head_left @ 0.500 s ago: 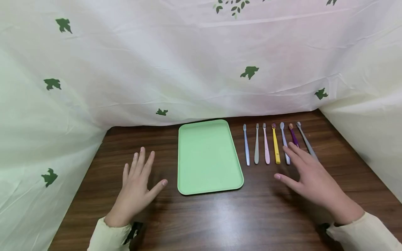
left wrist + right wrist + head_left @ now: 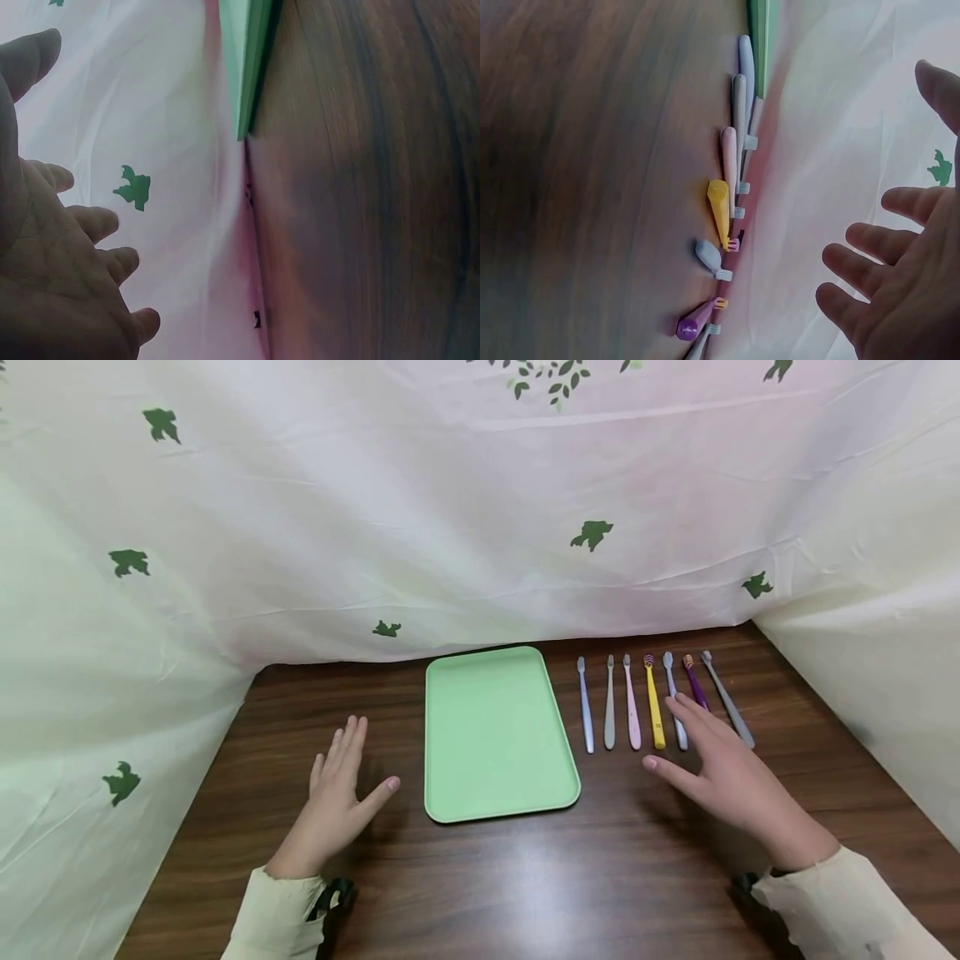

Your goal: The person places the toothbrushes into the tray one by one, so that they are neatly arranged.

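A green tray [image 2: 498, 735] lies flat on the table, with nothing on it. Right of it, several toothbrushes lie in a row, heads toward the curtain: a blue toothbrush [image 2: 587, 710], a grey one, a pink toothbrush [image 2: 632, 710], a yellow toothbrush [image 2: 656, 710], a light blue one, a purple toothbrush [image 2: 694, 322] and a grey-blue toothbrush [image 2: 727, 697]. My left hand [image 2: 326, 814] hovers left of the tray, fingers extended and thumb spread, holding nothing. Over the near ends of the right-hand toothbrushes, my right hand [image 2: 738, 785] is held with straight fingers, partly covering the purple toothbrush.
The dark wooden table [image 2: 480, 893] carries everything. A white curtain [image 2: 480, 527] with green leaf-like shapes hangs behind it and along both sides. Pale sleeves [image 2: 277, 914] and dark bands show at both wrists.
My left hand has turned slightly, its fingers closer together. In the head view my right hand has shifted a little to the left. The tray and toothbrushes lie as before.
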